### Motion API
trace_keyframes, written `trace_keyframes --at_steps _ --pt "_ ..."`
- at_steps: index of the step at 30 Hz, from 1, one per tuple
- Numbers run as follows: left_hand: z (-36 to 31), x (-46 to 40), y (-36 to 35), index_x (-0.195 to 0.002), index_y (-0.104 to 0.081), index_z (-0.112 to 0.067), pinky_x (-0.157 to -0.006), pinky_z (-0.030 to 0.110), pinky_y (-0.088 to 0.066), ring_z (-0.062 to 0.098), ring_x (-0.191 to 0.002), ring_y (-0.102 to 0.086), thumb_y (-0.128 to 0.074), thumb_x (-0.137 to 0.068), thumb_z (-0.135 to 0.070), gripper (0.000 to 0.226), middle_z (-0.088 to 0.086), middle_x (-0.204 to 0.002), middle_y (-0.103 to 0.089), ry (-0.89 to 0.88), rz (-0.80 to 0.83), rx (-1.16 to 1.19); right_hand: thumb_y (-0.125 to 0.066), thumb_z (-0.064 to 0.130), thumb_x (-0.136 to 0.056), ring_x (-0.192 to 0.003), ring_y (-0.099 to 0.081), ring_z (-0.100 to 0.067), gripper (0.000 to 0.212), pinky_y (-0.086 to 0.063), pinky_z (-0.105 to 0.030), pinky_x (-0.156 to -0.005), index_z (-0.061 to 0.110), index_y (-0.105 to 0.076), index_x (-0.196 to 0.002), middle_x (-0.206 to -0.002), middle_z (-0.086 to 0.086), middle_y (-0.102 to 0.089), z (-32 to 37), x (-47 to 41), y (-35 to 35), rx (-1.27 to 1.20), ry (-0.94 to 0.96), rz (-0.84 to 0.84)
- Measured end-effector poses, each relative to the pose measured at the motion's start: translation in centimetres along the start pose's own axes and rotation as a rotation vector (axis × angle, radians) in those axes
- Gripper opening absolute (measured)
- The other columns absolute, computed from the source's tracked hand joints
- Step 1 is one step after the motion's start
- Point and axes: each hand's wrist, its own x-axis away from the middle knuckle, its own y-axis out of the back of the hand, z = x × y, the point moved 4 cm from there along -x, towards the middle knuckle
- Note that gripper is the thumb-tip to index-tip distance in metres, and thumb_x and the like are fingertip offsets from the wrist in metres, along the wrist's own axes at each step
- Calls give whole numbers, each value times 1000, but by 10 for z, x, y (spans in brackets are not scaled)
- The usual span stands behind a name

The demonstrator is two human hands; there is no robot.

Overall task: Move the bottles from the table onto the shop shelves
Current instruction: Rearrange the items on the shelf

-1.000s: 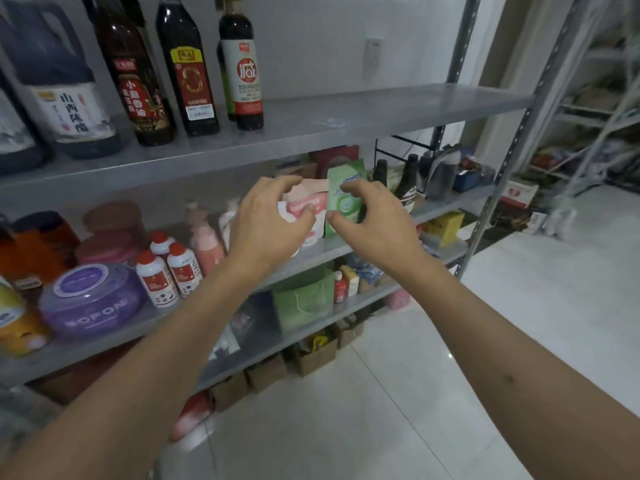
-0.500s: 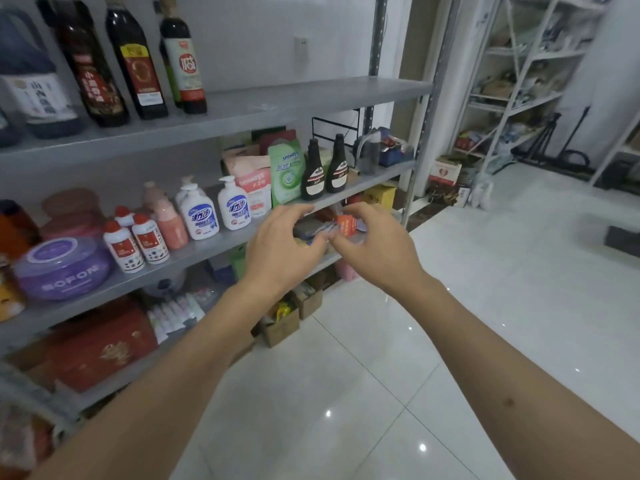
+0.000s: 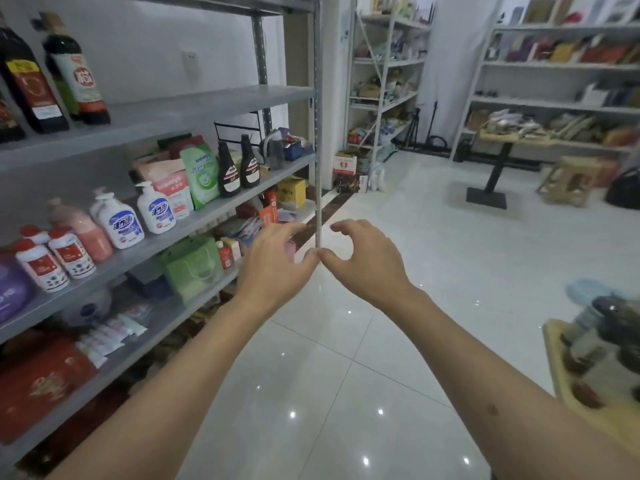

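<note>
1. Head view: left hand and right hand hang empty over the white floor, fingers loosely curled and spread, thumbs touching.
2. Between them rises the shelf post.
3. Blurred bottles stand on the bench at far right.
4. Two dark sauce bottles sit on the middle shelf, beside white pump bottles; labels unreadable.

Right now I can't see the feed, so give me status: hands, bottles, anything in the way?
Left hand and right hand both empty, open, thumbs touching. Bottles waiting on table, lower right, blurred. Shelf post directly ahead of the hands.
</note>
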Motion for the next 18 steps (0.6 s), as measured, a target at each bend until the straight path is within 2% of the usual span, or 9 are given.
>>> trace_keyframes --at_steps 2,4,8,11,13,18 --pt "-12 24 -5 -131 -62 -27 -100 44 -50 10 -113 -53 -67 -89 -41 44 -12 -121 -56 -11 40 19 -62 52 -91 -118 -56 -18 46 -45 -38 -98 27 -61 -129 -128 4 -62 -5 29 10 19 -47 -1" --pt "-26 47 -12 -131 -60 -31 -98 50 -52 16 -118 -56 -64 -87 -49 48 -9 -128 -58 -22 78 31 -62 51 -91 -122 -55 -19 49 -44 -39 -101 27 -59 -133 -133 4 -60 -13 59 25 49 -96 -8" --pt "-61 86 -30 -131 -60 -32 -100 51 -49 16 -123 -55 -62 -86 -51 49 -9 -131 -59 -72 142 25 -61 49 -92 -124 -54 -19 50 -43 -37 -102 25 -57 -136 -137 4 -58 -38 117 61 117 -180 -38" --pt "-91 106 -43 -132 -60 -32 -104 46 -47 15 -128 -51 -64 -89 -46 45 -9 -135 -57 -105 169 16 -61 48 -93 -125 -53 -19 50 -42 -37 -102 25 -56 -137 -138 4 -58 -60 154 92 155 -237 -69" --pt "-113 120 -54 -133 -61 -31 -101 41 -47 15 -126 -52 -65 -90 -44 44 -9 -135 -56 -132 181 5 -61 48 -92 -124 -53 -19 49 -42 -36 -101 25 -56 -136 -137 5 -58 -78 177 114 183 -275 -96" --pt "-173 161 -92 -131 -62 -29 -104 40 -44 16 -128 -51 -64 -90 -42 43 -8 -134 -58 -190 222 55 -60 49 -93 -125 -52 -17 50 -41 -35 -101 26 -56 -137 -136 6 -57 -123 241 169 226 -354 -138"
